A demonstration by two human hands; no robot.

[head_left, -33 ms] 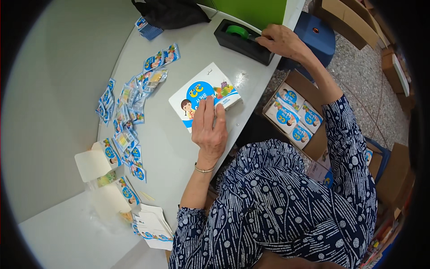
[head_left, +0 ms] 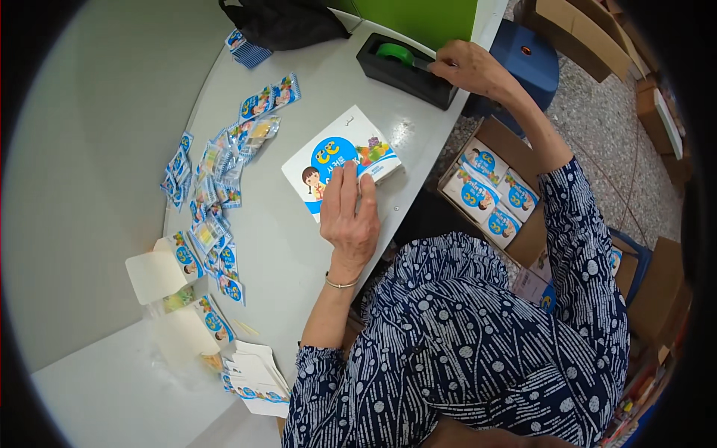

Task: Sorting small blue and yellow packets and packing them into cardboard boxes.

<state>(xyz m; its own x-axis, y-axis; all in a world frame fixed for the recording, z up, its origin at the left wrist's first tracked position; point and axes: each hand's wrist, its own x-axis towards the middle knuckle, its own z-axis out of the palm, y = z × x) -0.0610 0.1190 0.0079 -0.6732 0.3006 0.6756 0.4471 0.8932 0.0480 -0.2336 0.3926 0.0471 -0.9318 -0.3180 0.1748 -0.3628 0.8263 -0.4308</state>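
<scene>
We see a loose garment (head_left: 463,351) in dark navy, printed all over with white broken lines, fine strokes and pale round dots; the left sleeve (head_left: 317,373) and the right sleeve (head_left: 579,231) carry the same pattern and end partway along the forearms (head_left: 325,313) in softly gathered cuffs (head_left: 320,352). We notice a thin, silvery bracelet (head_left: 341,285) around the wrist of the bare left hand (head_left: 351,224); the right hand (head_left: 472,69) is bare too.

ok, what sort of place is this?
Probably a hand-packing workspace: small packets lie across the table, the right hand is at a tape dispenser, and a carton beside the table holds several white-and-blue boxes.
</scene>
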